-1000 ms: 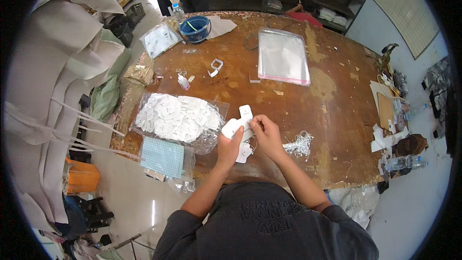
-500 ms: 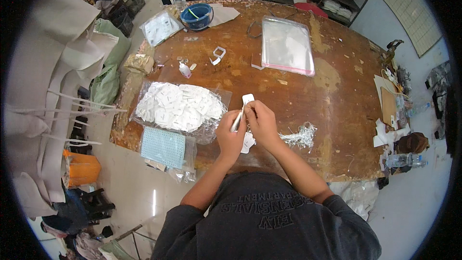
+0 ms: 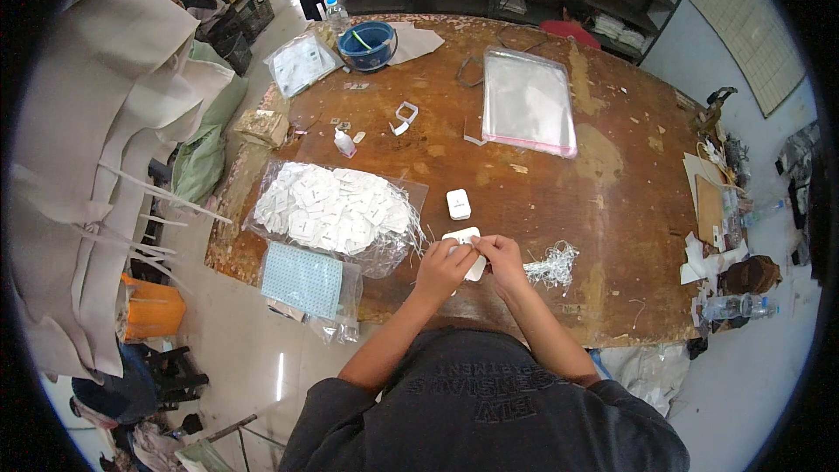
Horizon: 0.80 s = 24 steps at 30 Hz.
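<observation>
White tag [image 3: 475, 270], head view: located between the two hands, above the near part of the desk [image 3: 603, 236]; whether it rests on the surface cannot be told. The left hand [image 3: 443, 267] and right hand [image 3: 502, 258] are both closed, fingertips meeting over the tag's face; anything pinched between them is too small to make out. Half a second earlier, the left hand held a white piece edge-on; a broad white face now shows under the fingers. The second white tag [image 3: 459, 204], formerly part-covered by the hands, now shows whole, flat on the desk. Containers: a clear bag [image 3: 415, 195] bears heaped white tags; another clear bag [image 3: 350, 299] holds a light-blue dotted sheet [image 3: 301, 281]; a blue bucket [image 3: 371, 59] contains a bright green item.
</observation>
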Motion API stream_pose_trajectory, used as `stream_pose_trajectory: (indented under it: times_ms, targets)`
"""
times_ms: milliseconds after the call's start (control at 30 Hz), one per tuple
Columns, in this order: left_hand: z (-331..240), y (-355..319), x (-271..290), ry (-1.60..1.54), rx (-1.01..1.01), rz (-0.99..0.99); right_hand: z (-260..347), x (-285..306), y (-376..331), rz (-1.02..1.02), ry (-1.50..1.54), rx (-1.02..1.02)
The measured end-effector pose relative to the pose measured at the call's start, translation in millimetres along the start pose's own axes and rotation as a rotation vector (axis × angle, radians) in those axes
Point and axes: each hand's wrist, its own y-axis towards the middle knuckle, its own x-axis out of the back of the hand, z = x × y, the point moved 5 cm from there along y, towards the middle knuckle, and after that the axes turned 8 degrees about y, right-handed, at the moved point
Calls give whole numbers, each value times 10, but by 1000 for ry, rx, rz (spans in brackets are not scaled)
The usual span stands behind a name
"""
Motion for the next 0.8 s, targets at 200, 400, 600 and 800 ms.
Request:
stream_pose_trajectory:
  times_ms: [200,400,600,800]
  targets:
    - [-65,-15,16,-99,-63,8,-114,174,94,-19,9,90]
    - [121,-518,-541,-716,762,98,-143,1279,440,-284,-130,284]
    - [420,-1288,-1074,-769,1159,195,-347,2581,370,-819,-984,272]
    - [587,-1345,-993,-999,1234,139,-527,2800,275,-757,-832,362]
